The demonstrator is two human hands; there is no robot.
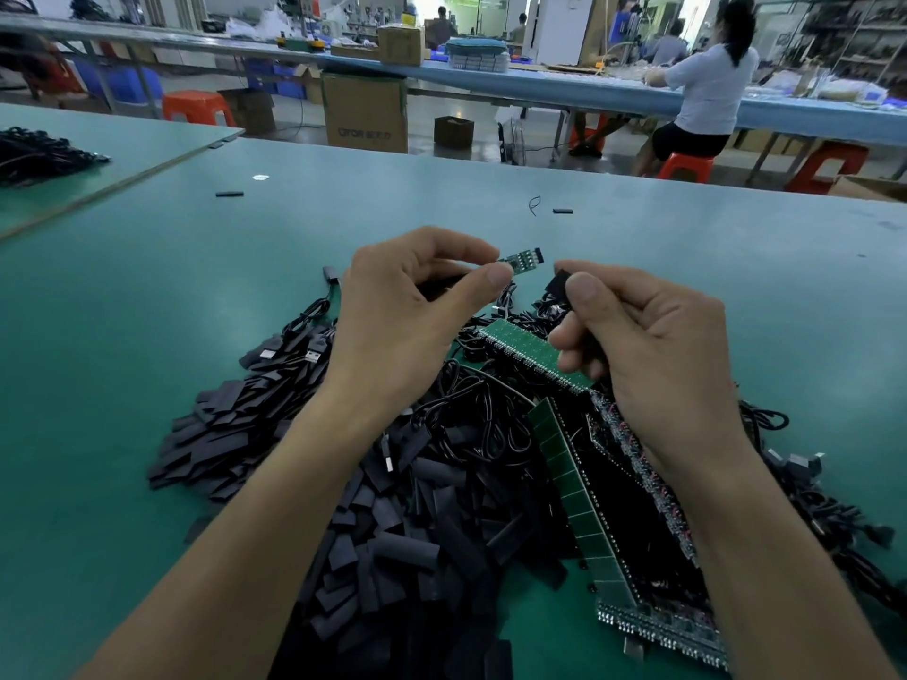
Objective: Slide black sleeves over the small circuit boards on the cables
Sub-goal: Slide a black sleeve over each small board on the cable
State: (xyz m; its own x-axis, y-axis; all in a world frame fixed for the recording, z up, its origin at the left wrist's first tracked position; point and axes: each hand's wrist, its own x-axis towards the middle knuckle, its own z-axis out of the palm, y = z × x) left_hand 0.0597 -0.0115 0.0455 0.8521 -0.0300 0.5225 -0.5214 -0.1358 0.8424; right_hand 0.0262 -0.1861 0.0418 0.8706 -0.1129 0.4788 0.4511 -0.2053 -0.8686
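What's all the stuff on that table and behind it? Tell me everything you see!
table: one, green, in front
small circuit board: one, green, held up in the middle
black sleeve: one, black, held up just right of it
sleeve pile: many, black, near side of the table
cables: many, black, tangled on the table
board panels: at least two, green, on the cables
loose sleeves: two, black, farther across the table
stools: several, orange, beyond the table
cardboard boxes: several, brown, floor and bench behind
seated person: one, white top, far bench
left hand: one, pinches the small circuit board
right hand: one, pinches the black sleeve
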